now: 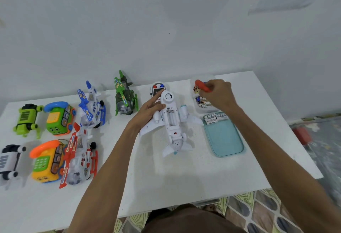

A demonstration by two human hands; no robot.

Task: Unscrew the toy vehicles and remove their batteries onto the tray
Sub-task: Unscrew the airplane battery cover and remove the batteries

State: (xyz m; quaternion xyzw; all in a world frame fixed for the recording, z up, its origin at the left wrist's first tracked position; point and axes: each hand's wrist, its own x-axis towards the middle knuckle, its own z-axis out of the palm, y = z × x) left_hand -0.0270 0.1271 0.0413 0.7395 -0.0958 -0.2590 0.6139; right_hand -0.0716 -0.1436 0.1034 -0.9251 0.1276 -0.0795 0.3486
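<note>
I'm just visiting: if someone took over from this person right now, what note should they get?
Left hand rests on the white airplane, belly up at mid-table, steadying it.
Right hand grips the red screwdriver above the clear tub of batteries.
Done: the airplane's battery bay is open and looks empty; a few white batteries lie at the teal tray's far end.
Left: the police car and the toys at left, none visibly opened.
</note>
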